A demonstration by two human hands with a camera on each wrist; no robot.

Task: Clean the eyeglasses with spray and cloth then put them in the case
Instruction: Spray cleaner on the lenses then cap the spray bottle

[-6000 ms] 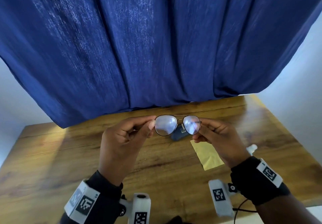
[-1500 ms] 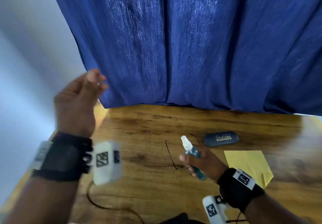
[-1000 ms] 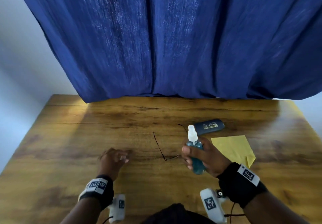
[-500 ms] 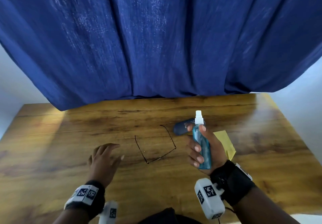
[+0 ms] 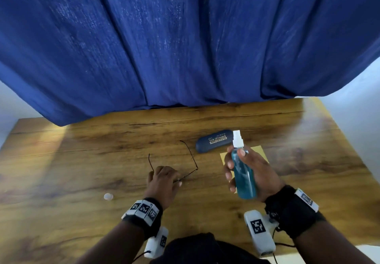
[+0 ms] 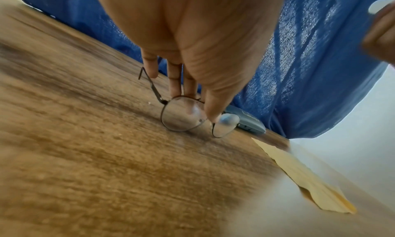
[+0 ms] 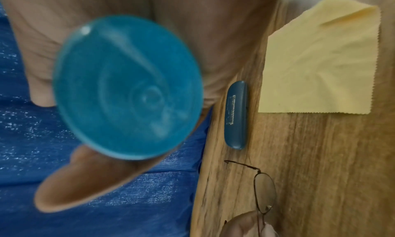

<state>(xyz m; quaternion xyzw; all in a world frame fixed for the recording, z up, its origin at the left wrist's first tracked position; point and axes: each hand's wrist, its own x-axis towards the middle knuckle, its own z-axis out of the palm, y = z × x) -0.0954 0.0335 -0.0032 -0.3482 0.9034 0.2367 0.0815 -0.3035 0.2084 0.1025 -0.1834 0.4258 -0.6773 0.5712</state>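
My left hand (image 5: 162, 178) pinches the eyeglasses (image 6: 186, 115) at the bridge on the table (image 5: 82, 161). My right hand (image 5: 251, 173) grips the spray bottle (image 5: 243, 173) upright, hiding part of the yellow cloth (image 7: 316, 63).

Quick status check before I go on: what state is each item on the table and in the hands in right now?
Thin wire-framed eyeglasses: temples unfolded, on the wooden table, pinched by left hand.
Blue liquid spray bottle: upright, uncapped, held off the table by right hand.
Dark blue hard glasses case: closed, lying flat.
Yellow cleaning cloth: spread flat, one corner folded.
Small white cap: lying loose.
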